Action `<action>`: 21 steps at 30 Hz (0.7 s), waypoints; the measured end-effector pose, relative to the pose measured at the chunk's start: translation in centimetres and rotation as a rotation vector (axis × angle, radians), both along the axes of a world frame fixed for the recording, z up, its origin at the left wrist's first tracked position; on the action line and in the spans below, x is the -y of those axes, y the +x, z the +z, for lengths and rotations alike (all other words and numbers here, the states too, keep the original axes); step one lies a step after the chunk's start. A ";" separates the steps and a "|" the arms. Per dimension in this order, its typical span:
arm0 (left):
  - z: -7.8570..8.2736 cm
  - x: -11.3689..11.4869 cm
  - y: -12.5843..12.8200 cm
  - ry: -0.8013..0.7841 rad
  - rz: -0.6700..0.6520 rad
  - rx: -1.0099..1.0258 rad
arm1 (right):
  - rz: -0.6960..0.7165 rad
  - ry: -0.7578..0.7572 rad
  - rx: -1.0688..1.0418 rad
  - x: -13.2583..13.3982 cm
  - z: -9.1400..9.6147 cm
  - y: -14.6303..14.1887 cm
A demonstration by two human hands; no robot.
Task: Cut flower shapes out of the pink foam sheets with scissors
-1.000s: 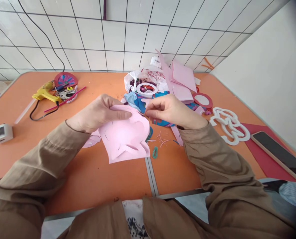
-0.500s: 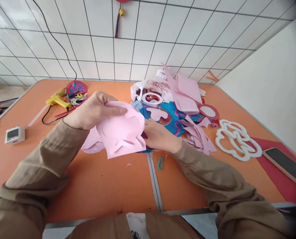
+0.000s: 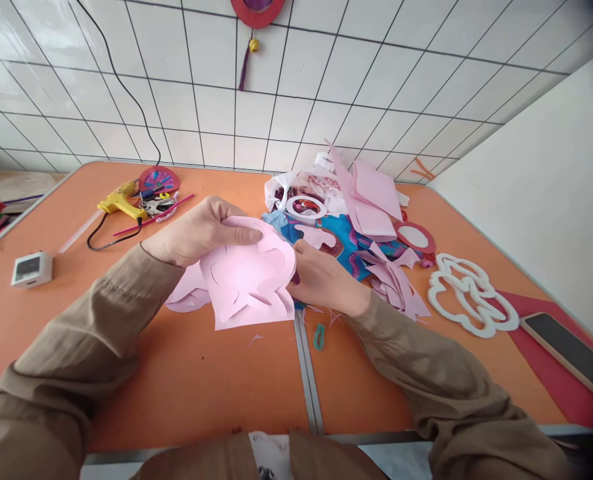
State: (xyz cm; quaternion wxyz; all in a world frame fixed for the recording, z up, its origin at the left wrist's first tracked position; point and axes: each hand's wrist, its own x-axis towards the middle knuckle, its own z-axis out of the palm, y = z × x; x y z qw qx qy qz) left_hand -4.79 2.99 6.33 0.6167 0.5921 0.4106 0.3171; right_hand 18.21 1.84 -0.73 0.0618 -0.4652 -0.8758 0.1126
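While hands [image 3: 204, 233] [image 3: 326, 279] flank pink sheet [image 3: 239, 270], forearms [image 3: 96, 320] [image 3: 421, 357] slant inward

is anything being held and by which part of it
The left grip holds the pink sheet by its upper left edge, thumb in front. Whether the right grip holds anything cannot be told.

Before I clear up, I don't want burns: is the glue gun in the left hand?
No, the left hand holds a pink sheet; the glue gun lies on the table.

The right hand [image 3: 330, 279] has moved lower.
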 end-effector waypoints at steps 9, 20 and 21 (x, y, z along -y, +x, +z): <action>0.1 0.3 0.1 -0.006 -0.048 0.012 | 0.024 -0.712 -1.072 -2.3 2.7 4.0; 0.2 0.3 0.4 -0.024 -0.022 -0.037 | 0.148 -0.485 -0.868 -0.4 4.7 5.5; 0.3 0.4 0.4 -0.016 -0.018 -0.046 | 0.139 -0.462 -0.854 -0.4 4.8 5.7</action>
